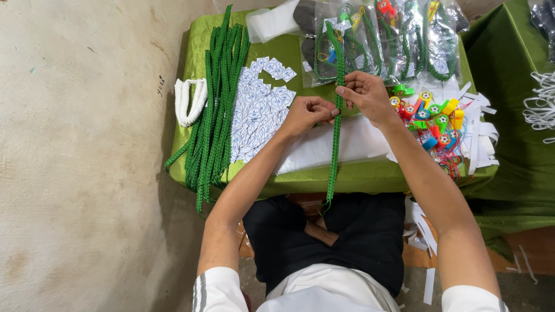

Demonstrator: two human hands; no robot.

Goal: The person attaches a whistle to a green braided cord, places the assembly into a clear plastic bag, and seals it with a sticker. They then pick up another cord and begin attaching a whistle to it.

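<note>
A green braided cord (334, 138) runs straight down the middle of the frame, from the clear packets at the top to past the near edge of the table (300, 182), its lower end dangling over the person's dark lap. The left hand (306, 112) pinches it from the left, grip clamped on the cord with thumb and fingertips. The right hand (365, 95) holds it just above, fingers curled shut around it.

The table wears a shiny green cloth. At its left lies a bundle of green cords (217, 104) beside a white cord (189, 101); small white round-printed stickers (257, 110) spread next to them. Colourful plastic whistles (430, 118) heap at the right, and clear packets (381, 40) fill the top. Bare concrete floor (81, 173) takes the left of the frame.
</note>
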